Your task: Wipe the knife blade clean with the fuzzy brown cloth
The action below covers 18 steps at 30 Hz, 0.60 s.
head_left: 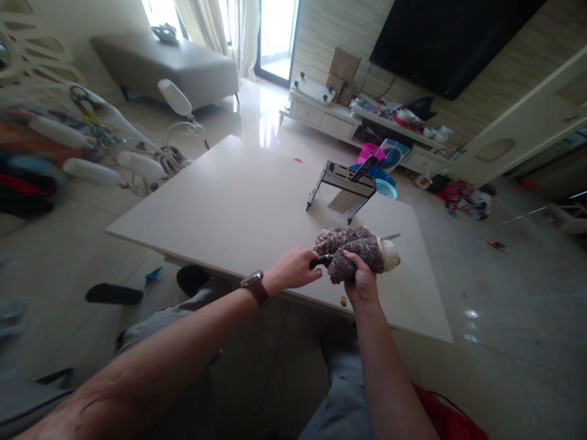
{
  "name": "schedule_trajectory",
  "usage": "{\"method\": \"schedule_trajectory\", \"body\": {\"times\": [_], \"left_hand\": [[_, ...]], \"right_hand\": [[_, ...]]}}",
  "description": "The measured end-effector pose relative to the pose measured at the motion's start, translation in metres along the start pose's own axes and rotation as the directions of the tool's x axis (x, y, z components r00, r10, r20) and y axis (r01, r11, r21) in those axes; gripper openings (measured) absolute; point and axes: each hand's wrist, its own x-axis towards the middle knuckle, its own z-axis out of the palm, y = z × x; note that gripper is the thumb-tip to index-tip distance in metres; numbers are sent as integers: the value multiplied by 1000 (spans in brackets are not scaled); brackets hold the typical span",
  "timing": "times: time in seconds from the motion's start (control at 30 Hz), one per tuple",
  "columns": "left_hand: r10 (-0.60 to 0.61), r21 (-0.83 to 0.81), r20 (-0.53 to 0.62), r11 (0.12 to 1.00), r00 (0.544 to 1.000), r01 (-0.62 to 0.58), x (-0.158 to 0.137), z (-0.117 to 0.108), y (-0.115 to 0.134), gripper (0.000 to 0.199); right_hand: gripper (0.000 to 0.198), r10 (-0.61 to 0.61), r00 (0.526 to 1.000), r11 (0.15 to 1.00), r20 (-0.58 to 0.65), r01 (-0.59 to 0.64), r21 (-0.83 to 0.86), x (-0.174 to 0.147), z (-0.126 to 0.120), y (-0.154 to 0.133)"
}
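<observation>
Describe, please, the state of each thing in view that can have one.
Knife: tip exposed, most of the blade hidden.
Left hand: closed around the knife's handle.
Fuzzy cloth: bunched over the blade.
Right hand: gripping the cloth.
Knife rack: upright, a black handle protruding.
Wristwatch: strapped on.
Television: screen dark.
Cabinet drawers: apparently shut.

Daylight glaring through glass door (277, 38), bright reflections on floor (257, 113), dim foreground, blurred, stretched edges
</observation>
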Motion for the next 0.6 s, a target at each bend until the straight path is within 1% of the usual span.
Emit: {"method": "schedule_trajectory", "body": {"times": [0.13, 0.27, 0.43, 0.53, 0.6], "left_hand": [[-15, 32, 22, 999, 1000, 14, -1, -3, 1, 23], [1, 65, 25, 998, 1000, -3, -2, -3, 0, 24], [30, 111, 23, 993, 999, -33, -4, -3, -3, 25], [44, 130, 27, 990, 999, -47, -3, -5, -4, 26], [46, 141, 25, 989, 999, -49, -3, -7, -6, 26]], "right_hand": [[45, -49, 999, 999, -8, 49, 7, 7, -4, -2], [44, -122, 992, 992, -43, 124, 28, 18, -13, -9], [45, -231, 957, 967, -177, 246, 70, 31, -27, -18], [45, -235, 940, 960, -247, 264, 90, 39, -36, -21], [41, -231, 944, 962, -236, 258, 92, 44, -42, -23]]}}
